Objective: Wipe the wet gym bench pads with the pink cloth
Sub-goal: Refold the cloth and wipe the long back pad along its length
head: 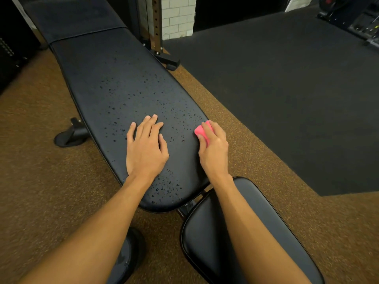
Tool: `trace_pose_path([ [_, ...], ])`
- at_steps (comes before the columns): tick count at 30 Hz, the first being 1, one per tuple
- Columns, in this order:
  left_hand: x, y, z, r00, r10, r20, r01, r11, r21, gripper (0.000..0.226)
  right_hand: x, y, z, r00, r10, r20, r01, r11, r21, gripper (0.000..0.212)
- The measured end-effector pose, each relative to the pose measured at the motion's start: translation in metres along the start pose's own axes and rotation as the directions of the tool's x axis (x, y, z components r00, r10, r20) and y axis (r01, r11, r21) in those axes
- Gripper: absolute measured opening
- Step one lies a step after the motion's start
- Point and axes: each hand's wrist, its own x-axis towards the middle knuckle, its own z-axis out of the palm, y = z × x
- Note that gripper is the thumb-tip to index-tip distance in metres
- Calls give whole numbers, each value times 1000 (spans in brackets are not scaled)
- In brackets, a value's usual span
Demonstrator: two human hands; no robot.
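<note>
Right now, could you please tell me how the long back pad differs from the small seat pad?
The long back pad is beaded with water drops; the seat pad shows none. The long back pad is far bigger than the seat pad. Both are black and glossy.

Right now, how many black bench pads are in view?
3. The long wet pad runs through the middle, the seat pad is at lower right, and a further pad lies beyond the seam at top left. More may lie out of frame.
</note>
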Motion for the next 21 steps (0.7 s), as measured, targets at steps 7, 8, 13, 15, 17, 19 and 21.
trace_pose_path([
  [7,0,0,0,1000,0,-3,0,1000,-2,40,-30,3,-6,957,-255,137,257,966,6,36],
  [8,0,0,0,1000,-1,-8,1,1000,-1,40,-27,9,-9,966,-230,118,232,973,-8,35],
  [13,1,0,-2,1000,0,-3,0,1000,3,40,12,-2,8,1000,-13,-1,13,1000,-3,33],
  [15,1,1,-2,1000,-4,1,4,1000,4,40,14,-12,15,997,-75,15,75,997,15,31],
  [17,0,0,-1,1000,-3,0,3,1000,6,40,4,-13,14,984,-166,69,166,986,14,31],
  [19,1,0,0,1000,-2,-3,2,1000,1,40,-7,-4,5,972,-212,105,212,977,3,34],
  [21,1,0,-1,1000,-3,-1,3,1000,2,40,-6,5,-3,976,-196,91,197,980,-4,34],
])
